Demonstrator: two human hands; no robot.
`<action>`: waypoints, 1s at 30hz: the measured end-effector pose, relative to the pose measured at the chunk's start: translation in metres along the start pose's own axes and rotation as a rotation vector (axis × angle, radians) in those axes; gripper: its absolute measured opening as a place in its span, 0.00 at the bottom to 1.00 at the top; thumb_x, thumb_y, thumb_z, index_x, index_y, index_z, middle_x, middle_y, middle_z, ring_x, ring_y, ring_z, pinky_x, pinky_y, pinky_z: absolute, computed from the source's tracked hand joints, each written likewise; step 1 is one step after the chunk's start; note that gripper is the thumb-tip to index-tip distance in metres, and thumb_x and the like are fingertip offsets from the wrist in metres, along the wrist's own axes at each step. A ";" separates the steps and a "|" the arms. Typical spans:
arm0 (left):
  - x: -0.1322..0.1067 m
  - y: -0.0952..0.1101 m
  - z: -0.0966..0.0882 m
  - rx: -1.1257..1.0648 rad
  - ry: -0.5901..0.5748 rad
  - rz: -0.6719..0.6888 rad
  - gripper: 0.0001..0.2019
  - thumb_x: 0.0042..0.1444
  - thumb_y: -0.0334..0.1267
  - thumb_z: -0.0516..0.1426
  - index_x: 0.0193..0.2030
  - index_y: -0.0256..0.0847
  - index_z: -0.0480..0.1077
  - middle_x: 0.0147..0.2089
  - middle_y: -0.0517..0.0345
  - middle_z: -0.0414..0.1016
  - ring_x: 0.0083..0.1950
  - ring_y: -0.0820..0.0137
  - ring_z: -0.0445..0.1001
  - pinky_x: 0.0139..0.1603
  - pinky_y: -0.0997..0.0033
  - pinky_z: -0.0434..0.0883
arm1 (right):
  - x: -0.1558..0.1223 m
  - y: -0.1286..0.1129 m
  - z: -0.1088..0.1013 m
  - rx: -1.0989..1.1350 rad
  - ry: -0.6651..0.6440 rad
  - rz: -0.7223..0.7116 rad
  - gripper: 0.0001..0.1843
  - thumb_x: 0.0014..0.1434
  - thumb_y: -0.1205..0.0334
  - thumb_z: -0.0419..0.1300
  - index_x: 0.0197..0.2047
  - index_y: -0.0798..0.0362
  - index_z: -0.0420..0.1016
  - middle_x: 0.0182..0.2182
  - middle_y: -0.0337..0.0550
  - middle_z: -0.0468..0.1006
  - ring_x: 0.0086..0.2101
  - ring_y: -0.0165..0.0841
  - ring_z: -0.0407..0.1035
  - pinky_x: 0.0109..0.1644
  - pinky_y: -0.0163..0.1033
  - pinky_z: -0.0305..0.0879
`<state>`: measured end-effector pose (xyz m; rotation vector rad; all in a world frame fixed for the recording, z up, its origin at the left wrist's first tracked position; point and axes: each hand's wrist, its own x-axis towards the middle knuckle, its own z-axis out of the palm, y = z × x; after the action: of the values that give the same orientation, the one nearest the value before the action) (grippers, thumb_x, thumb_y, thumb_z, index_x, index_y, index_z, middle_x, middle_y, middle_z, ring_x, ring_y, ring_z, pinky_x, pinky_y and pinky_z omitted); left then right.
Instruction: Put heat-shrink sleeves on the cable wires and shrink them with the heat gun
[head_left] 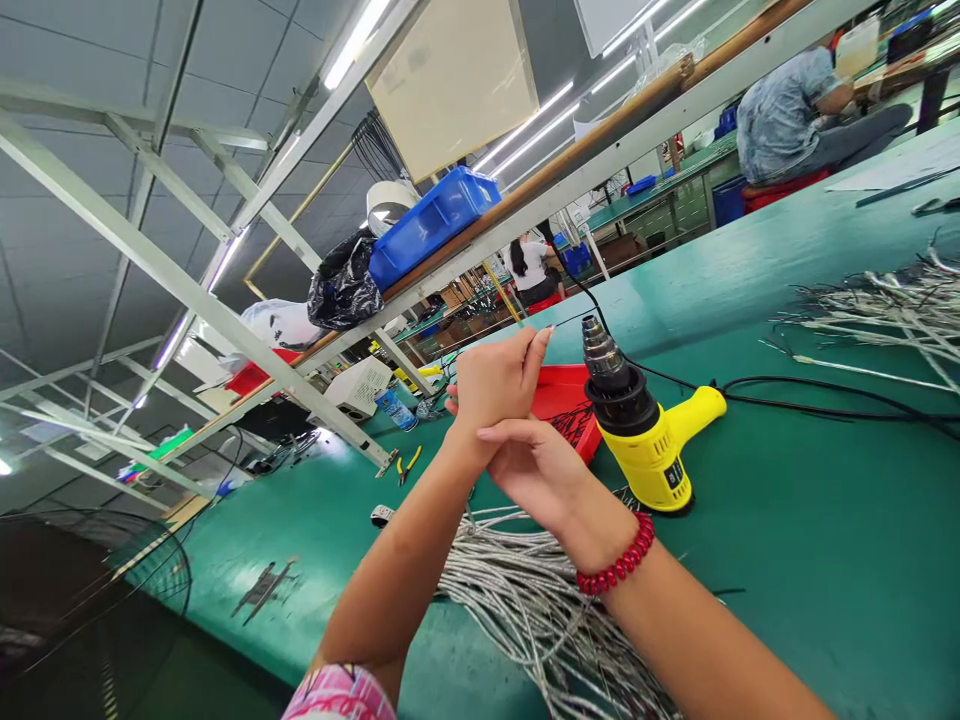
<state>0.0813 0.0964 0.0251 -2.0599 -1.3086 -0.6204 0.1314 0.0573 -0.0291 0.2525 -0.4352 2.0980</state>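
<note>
Fingertips (544,340) seem best kept clear of the nozzle (602,354) of the heat gun (649,455), at three o'clock from the left hand (496,372), which, wrist bent, pinches a thin dark strand (573,320), while the right hand (541,475) curls by that wrist, any hold unclear, with cables (517,590) at six o'clock.

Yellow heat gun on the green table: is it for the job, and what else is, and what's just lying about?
Probably for the job:
- yellow heat gun, nozzle near the left hand
- thin dark wire at the fingertips
- pale cable bundle
- red tray

Probably just lying about:
- yellow-handled pliers
- blue spray can
- blue plastic bin
</note>
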 end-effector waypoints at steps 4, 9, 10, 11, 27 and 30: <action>0.000 0.001 0.000 0.024 -0.017 -0.034 0.25 0.68 0.50 0.42 0.23 0.40 0.60 0.17 0.63 0.51 0.20 0.73 0.49 0.25 0.70 0.45 | 0.001 -0.002 0.001 -0.014 0.011 0.001 0.31 0.33 0.73 0.66 0.45 0.51 0.77 0.40 0.42 0.79 0.53 0.42 0.67 0.65 0.45 0.59; 0.003 0.003 -0.002 0.023 -0.003 -0.003 0.25 0.68 0.50 0.41 0.23 0.40 0.59 0.17 0.63 0.50 0.19 0.73 0.48 0.25 0.71 0.46 | 0.000 -0.003 0.002 -0.012 0.005 0.004 0.31 0.33 0.73 0.66 0.45 0.51 0.77 0.41 0.42 0.80 0.55 0.41 0.66 0.65 0.44 0.60; 0.004 0.003 -0.001 0.021 -0.004 0.003 0.25 0.68 0.50 0.41 0.23 0.40 0.59 0.17 0.63 0.50 0.19 0.73 0.48 0.25 0.71 0.46 | 0.000 -0.004 0.002 -0.011 0.005 0.004 0.31 0.33 0.73 0.66 0.46 0.51 0.77 0.41 0.42 0.80 0.55 0.41 0.67 0.65 0.44 0.58; 0.004 0.004 -0.001 0.019 -0.006 0.007 0.25 0.68 0.50 0.41 0.23 0.40 0.60 0.17 0.63 0.50 0.19 0.73 0.48 0.25 0.71 0.46 | -0.001 -0.005 0.002 -0.009 0.007 0.004 0.31 0.34 0.73 0.65 0.46 0.51 0.77 0.41 0.41 0.80 0.54 0.40 0.67 0.66 0.44 0.57; 0.017 0.014 0.006 0.075 -0.006 0.038 0.26 0.69 0.50 0.39 0.27 0.42 0.69 0.17 0.60 0.61 0.19 0.70 0.56 0.24 0.70 0.46 | -0.002 -0.017 0.002 0.029 0.004 -0.040 0.30 0.38 0.74 0.63 0.49 0.53 0.77 0.42 0.43 0.80 0.53 0.38 0.68 0.67 0.43 0.54; 0.017 0.015 0.007 0.093 0.002 0.048 0.27 0.69 0.50 0.39 0.28 0.43 0.71 0.18 0.60 0.63 0.19 0.69 0.58 0.24 0.69 0.47 | -0.004 -0.018 0.003 0.030 0.015 -0.037 0.31 0.37 0.75 0.63 0.49 0.54 0.77 0.42 0.44 0.80 0.53 0.39 0.68 0.68 0.43 0.54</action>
<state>0.1019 0.1070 0.0282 -2.0083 -1.2597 -0.5309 0.1486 0.0619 -0.0237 0.2601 -0.3870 2.0699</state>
